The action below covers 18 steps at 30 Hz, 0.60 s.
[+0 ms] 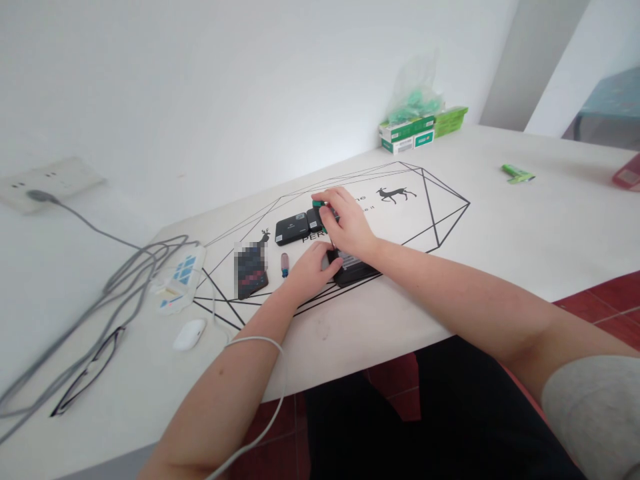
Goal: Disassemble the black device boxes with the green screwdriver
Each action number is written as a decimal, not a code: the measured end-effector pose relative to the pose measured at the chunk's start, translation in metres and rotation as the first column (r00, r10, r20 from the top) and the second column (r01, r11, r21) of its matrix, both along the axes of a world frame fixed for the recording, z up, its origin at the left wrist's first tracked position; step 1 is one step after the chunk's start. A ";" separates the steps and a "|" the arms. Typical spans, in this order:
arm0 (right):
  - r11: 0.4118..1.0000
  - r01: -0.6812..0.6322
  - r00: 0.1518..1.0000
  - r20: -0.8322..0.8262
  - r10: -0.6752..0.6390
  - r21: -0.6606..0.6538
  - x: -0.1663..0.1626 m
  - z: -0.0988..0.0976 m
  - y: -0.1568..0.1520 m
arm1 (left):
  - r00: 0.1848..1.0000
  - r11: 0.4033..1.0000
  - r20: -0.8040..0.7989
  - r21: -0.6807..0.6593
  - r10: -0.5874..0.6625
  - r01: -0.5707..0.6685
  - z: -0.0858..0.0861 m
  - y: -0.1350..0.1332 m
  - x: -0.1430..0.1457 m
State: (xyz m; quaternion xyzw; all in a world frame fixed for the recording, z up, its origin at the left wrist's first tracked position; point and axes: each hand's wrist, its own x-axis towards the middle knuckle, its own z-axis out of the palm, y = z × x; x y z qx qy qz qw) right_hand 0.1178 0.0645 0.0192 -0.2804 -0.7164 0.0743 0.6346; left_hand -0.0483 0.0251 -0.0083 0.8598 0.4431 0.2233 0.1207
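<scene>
My right hand (349, 223) is closed around a screwdriver (318, 204) with a green handle, whose thin shaft points down. Under it lies a flat black device (356, 272), partly covered by both hands, with a label on its upper face. My left hand (314, 265) rests at the device's left edge, thumb on top, and grips it. Beyond the hands sit a black box-shaped device (291, 229) and another dark device (314, 219) partly hidden behind my right fingers. A short screwdriver (285, 264) with a reddish and blue handle lies left of my left hand.
A phone (253, 270), a white earphone case (190, 335), glasses (90, 373) and a power strip (181, 277) with grey cables lie leftward. A white cable crosses my left forearm. Green boxes (407, 130) stand by the wall; a green packet (518, 174) lies right.
</scene>
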 end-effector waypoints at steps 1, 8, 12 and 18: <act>1.000 0.003 1.000 -0.005 -0.003 -0.002 0.000 0.000 0.000 | 1.000 1.000 -0.005 0.003 0.002 -0.002 0.000 0.000 0.000; 0.995 0.045 0.999 -0.007 -0.046 -0.083 -0.002 -0.002 0.003 | 1.000 1.000 -0.011 0.004 -0.004 0.004 0.001 0.000 0.000; 0.999 0.015 1.000 -0.020 -0.016 -0.047 -0.002 -0.003 0.002 | 1.000 1.000 0.003 0.002 -0.015 0.015 0.001 0.000 0.000; 0.999 -0.022 1.000 -0.001 0.022 -0.038 -0.001 -0.004 0.001 | 1.000 1.000 0.014 -0.008 -0.013 0.013 0.003 -0.002 0.002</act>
